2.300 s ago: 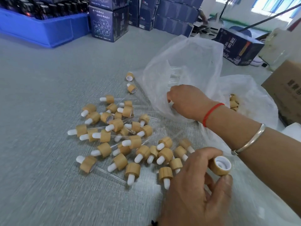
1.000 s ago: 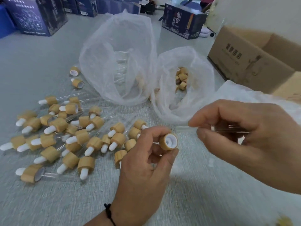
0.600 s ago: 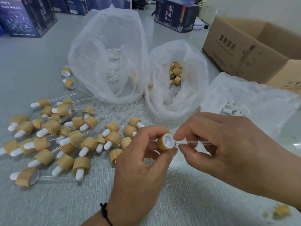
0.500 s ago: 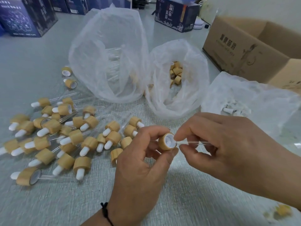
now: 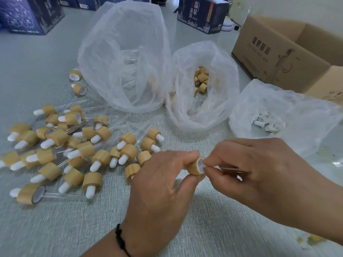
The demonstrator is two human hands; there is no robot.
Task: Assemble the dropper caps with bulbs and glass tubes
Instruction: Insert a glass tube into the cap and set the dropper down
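Our left hand (image 5: pixel 159 184) pinched the wood-look cap (image 5: pixel 196 167); our right hand (image 5: pixel 246 169) pinched the glass tube (image 5: pixel 230 168) at the cap's 3 o'clock mouth (thin, slippery, brittle, we judged: grip near the tip). Finished droppers (image 5: pixel 74 145) lay toward 9 o'clock.

"温泉苗浴" on dark blue box (image 5: pixel 201 14) and cardboard carton (image 5: pixel 278 58).
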